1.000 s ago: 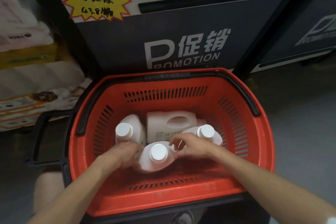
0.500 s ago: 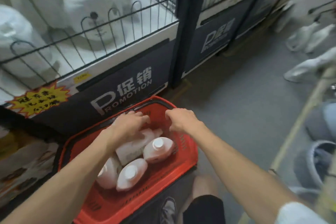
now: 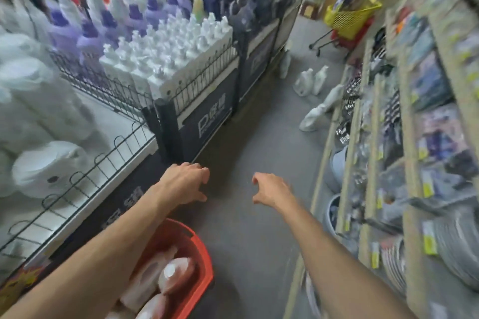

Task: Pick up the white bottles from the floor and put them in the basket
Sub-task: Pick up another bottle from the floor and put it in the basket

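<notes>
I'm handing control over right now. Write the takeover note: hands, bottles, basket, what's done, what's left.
Hands: the left hand and right hand are both empty, fingers loosely curled, stretched forward.
Done: at least three white bottles lie in the red basket at the bottom of the view.
Left: down the aisle, two upright bottles stand together, another upright bottle stands by the display base, and lying bottles rest beside the right-hand shelf. Blur hides the exact count.
</notes>
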